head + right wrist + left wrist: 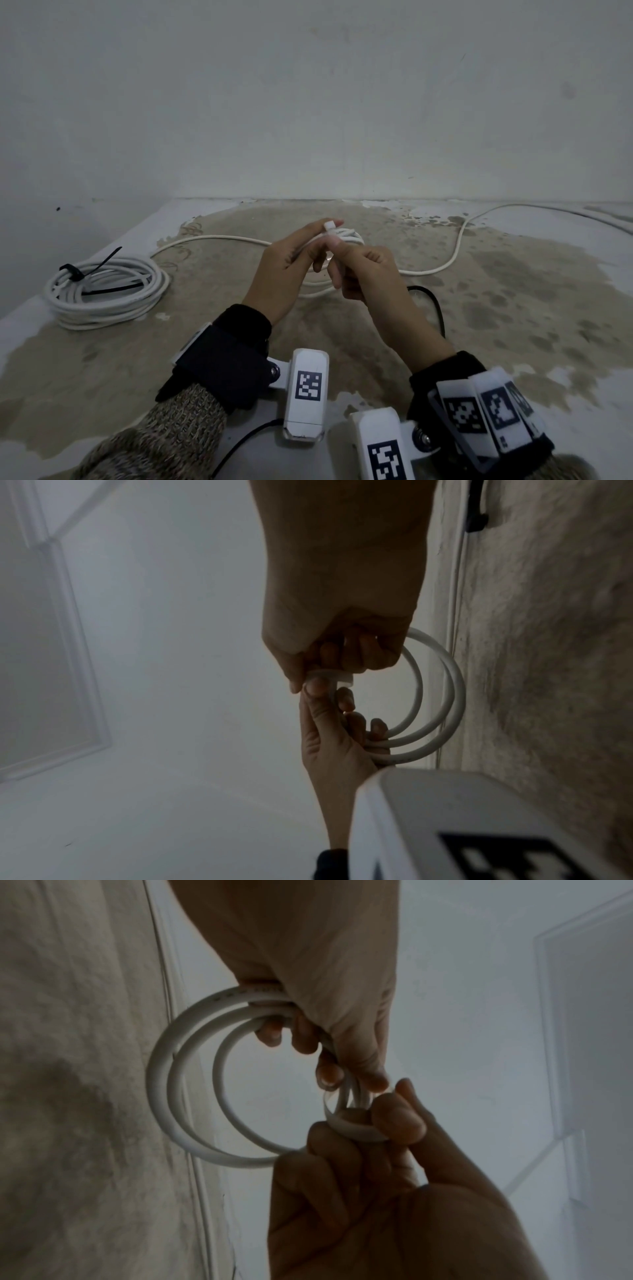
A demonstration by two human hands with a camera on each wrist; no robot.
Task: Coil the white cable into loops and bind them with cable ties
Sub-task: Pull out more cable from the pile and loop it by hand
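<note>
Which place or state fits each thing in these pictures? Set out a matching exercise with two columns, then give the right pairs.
Things
1. bundled white coil
2. small white loops
3. black cable tie
4. loose white cable

Places or states
A. trails across the stained floor
B. held up between the left hand and right hand
C. fastened round a coil
D. lies on the floor at the left

Pairs: 1-D, 2-B, 3-C, 4-A
</note>
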